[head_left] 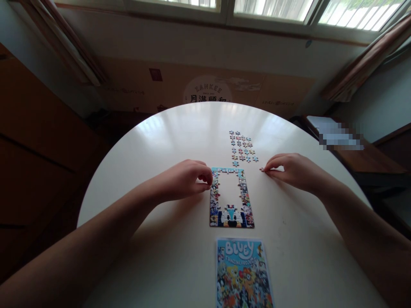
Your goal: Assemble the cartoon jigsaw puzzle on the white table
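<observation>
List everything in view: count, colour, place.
table: one, white, centre
puzzle: one, multicoloured, open-middled, on the table
loose pieces: roughly twenty, multicoloured, beyond the puzzle
held piece: one, colour unclear, right of the puzzle
picture sheet: one, blue-topped, multicoloured, on the table's near side
cardboard: one, tan, behind the table
window: one, pale-framed, top
curtains: two, pinkish, either side
cabinet: one, brown, far left
wooden stand: one, brown, right
left grip: one, bare, at the puzzle's left edge
right grip: one, bare, pinching the held piece

Window (272, 9) far side, L curtain (69, 45) & R curtain (362, 64) flanking; tan ZANKEE panel (207, 83) blw, brn cabinet (35, 141) L, wood surface (380, 159) R.
</observation>
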